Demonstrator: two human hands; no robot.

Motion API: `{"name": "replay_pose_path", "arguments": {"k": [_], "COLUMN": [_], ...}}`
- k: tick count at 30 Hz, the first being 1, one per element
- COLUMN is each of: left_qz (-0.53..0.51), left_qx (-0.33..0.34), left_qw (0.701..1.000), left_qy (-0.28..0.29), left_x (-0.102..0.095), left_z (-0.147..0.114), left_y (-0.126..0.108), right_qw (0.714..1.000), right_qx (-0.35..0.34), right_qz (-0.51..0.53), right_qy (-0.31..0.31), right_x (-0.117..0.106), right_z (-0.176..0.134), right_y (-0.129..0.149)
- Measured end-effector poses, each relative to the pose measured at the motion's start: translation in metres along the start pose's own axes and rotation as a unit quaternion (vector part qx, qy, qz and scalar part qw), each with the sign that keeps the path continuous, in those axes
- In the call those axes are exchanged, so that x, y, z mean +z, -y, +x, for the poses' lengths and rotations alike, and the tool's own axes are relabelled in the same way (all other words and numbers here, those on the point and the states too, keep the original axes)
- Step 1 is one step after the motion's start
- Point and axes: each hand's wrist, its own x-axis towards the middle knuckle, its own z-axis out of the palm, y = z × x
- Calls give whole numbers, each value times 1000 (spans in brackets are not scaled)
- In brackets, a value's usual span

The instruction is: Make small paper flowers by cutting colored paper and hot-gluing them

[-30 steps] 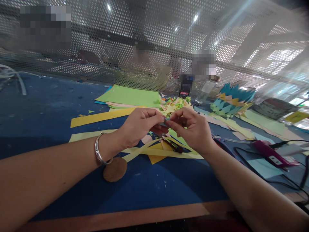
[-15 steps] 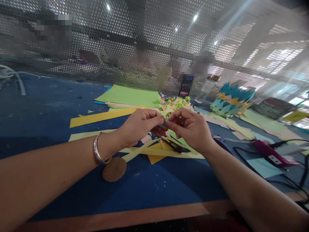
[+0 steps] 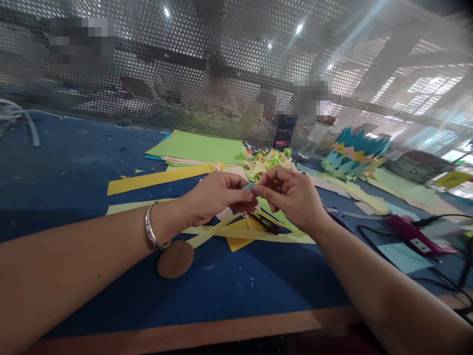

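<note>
Between my two hands is a small piece of light blue paper [image 3: 249,187], mostly covered by the fingers. My left hand [image 3: 218,196], below a silver bangle [image 3: 150,227] on the wrist, pinches it from the left. From the right, my right hand [image 3: 291,197] grips it between thumb and fingertips. Under the hands lie pale yellow paper strips [image 3: 210,231], a yellow paper piece [image 3: 238,241] and dark-handled scissors [image 3: 268,224], partly hidden. A round brown cardboard disc [image 3: 175,259] rests on the blue table below my left wrist.
Green paper sheets [image 3: 207,145] and a pile of paper scraps [image 3: 268,162] lie farther back. To the right stand a clear bottle [image 3: 313,140] and a zigzag paper crown [image 3: 354,153]. A purple power strip [image 3: 417,235] with black cables lies at right. A perforated metal screen [image 3: 148,64] borders the table.
My left hand has shifted slightly down, its thumb lower, and more of the light blue paper shows between the fingertips. My right hand has barely moved.
</note>
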Motion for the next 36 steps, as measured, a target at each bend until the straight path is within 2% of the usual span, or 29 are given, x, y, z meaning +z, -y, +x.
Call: {"name": "replay_pose_path", "arguments": {"k": [8,13,19,32,36], "left_qz": [58,56,33,87,166], "left_qx": [36,27,31,92,114], "left_qw": [997,998,997,990,978], "left_qy": [23,21,63,67,47], "left_x": [-8,-8,-13,-16,-18], "left_z": [1,1,4,5,3], "left_y": [2,0,4,5,-2], "right_qw": [999,998,996,994,995], "right_qx": [37,47,65,62,61], "right_qz": [32,49,61,79,76], "right_qy": [15,14,9,32,20], "right_x": [-2,-1,-2,-1,-3], "right_z": [0,0,0,-1,0], "right_y": [1,4,6,5,2]}}
